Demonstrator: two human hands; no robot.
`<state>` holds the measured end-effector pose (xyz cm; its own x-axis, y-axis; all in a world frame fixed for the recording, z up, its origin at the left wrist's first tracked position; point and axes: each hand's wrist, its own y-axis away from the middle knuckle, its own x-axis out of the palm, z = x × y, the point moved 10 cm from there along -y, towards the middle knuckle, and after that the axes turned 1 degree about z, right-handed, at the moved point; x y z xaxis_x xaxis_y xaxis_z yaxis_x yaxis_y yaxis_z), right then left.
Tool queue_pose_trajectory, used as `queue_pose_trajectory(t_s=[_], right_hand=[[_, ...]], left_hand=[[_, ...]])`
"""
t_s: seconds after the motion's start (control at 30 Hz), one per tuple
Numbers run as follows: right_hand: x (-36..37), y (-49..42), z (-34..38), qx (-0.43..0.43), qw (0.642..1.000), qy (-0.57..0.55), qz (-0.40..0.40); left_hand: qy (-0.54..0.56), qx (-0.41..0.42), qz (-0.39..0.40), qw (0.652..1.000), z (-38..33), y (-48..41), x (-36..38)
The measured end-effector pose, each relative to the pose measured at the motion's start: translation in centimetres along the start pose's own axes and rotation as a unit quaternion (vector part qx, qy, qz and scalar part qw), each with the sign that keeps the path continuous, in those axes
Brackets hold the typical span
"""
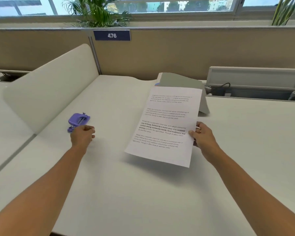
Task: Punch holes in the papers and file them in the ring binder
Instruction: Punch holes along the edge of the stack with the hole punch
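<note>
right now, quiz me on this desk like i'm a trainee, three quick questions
1. Fill in: the blue sign on the partition reads ___.
2. True or false: the right hand holds the printed sheet by its right edge.
3. The purple hole punch lies nearest to: A the left hand, B the right hand, C the blue sign.

Key: 1 476; 2 true; 3 A.
</note>
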<state>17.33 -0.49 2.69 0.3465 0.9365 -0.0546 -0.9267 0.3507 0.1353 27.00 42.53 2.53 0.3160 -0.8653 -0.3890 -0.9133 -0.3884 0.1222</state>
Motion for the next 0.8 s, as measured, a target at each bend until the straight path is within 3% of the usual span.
queue_pose_trajectory(t_s=[0.17,0.33,0.5,0.8], right_hand=[[4.0,-0.9,-0.3,0.004,1.000,0.020,0.007],[6.0,-1.6,-0.7,0.013,0.999,0.031,0.003],[6.8,-2.0,-0.9,0.016,0.999,0.036,-0.002],[7.6,-2.5,-1.4,0.021,0.999,0.038,-0.001]], left_hand=[[-0.167,0.063,-0.103,0.978,-1.4,-5.6,-5.4],[-0.248,0.021,-0.070,0.966,-0.5,-10.5,-6.2],[-0.225,-0.033,0.019,0.974,0.9,-12.3,-4.2],[-0.195,-0.034,0.029,0.980,1.5,-12.8,-3.4]])
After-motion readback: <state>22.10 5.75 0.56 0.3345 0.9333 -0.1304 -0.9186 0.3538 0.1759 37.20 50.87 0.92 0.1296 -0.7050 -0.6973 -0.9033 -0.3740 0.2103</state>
